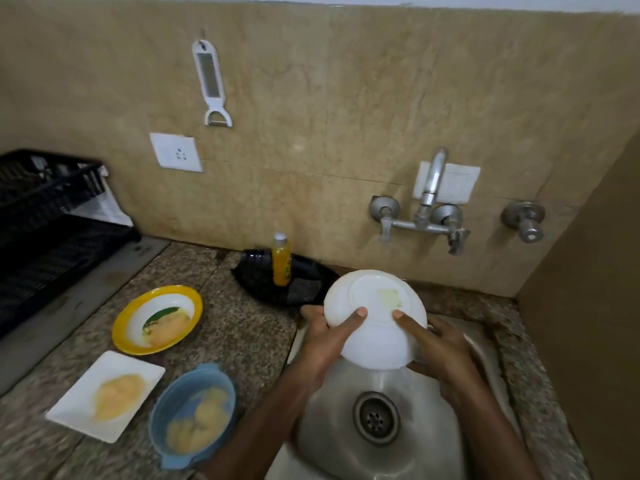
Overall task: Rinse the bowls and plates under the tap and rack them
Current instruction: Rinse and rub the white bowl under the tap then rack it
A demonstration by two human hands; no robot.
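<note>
Both hands hold a white bowl (375,317) over the steel sink (415,455), its underside tilted toward me. My left hand (327,336) grips its left rim and my right hand (434,344) its right rim, thumbs on the base. The tap (431,188) on the wall behind shows no water running. On the counter to the left lie a yellow-rimmed plate (119,332), a white square plate (74,410) and a blue bowl (159,408), each smeared with yellow food. A black dish rack (45,216) stands at the far left.
An orange soap bottle (281,259) stands on a black tray (263,282) behind the sink's left corner. A peeler (211,81) hangs on the wall above a socket (176,152). A side wall closes in on the right. The speckled counter (242,327) lies between plates and sink.
</note>
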